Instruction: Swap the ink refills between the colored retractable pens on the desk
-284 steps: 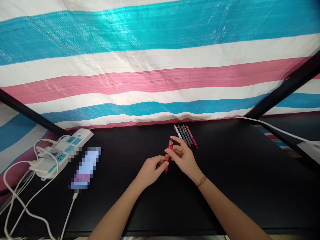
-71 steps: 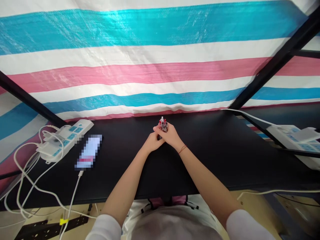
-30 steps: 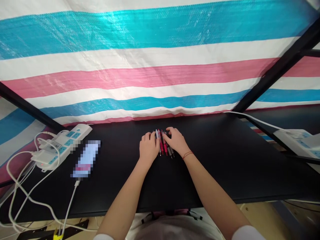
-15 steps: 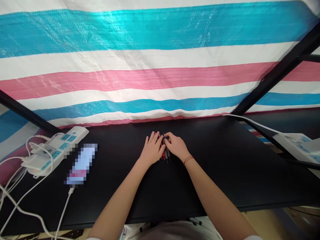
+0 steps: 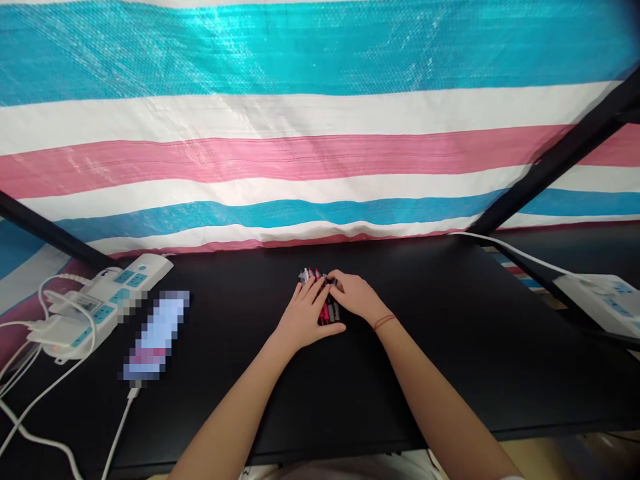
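Note:
A bunch of pens, red, black and grey, lies side by side on the black table in front of me. My left hand rests palm down over the left part of the bunch, fingers spread and thumb stretched across the lower ends. From the right, my right hand has its thumb and fingers bent together on the dark pens at the edge. The far tips of several pens stick out beyond my left fingers. Much of the bunch is hidden under both hands.
At the left are a white power strip with plugged-in cables and a blurred phone on a charging cable. Another white power strip is at the right. A striped sheet hangs behind the black table, between dark bars.
My left hand has slid slightly down and its thumb has swung outward, uncovering the pens' far tips. My right hand stays at the right side of the bunch. The view has shifted a little.

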Available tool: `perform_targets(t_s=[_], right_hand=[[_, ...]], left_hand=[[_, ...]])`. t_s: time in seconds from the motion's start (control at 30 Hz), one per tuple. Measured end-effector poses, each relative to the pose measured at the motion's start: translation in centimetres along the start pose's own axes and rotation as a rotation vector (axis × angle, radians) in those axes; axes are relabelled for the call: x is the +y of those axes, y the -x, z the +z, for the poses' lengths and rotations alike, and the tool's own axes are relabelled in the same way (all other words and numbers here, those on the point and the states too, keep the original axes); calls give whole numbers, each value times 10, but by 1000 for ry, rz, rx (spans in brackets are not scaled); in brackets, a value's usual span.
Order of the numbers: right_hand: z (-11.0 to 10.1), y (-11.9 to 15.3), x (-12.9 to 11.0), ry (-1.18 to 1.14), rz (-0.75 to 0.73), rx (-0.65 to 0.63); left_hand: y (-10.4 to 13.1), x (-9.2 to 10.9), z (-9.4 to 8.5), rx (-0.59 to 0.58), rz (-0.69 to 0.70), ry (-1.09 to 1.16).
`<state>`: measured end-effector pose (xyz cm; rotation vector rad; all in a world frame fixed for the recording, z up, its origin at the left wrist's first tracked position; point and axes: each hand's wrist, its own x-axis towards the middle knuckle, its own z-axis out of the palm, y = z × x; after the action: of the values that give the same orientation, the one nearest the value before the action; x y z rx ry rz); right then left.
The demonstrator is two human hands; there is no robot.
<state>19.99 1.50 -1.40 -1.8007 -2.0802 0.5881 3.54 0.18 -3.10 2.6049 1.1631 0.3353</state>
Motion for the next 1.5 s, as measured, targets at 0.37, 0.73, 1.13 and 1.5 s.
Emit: perform_targets(t_s=[0.37,0.73,1.13,1.5], right_hand=[[-5,8,5,-7,47,30],[0,2,21,-765,186,278],[-11,5,5,-1357,273,297],[-13,11,-10,-1320,215,253]], left_hand=[[5,10,-8,42,-25,-21],[20,20,-13,42,-76,-39],[14,12,-19,334,-117,112],[9,-2,-29,476,-155,397]])
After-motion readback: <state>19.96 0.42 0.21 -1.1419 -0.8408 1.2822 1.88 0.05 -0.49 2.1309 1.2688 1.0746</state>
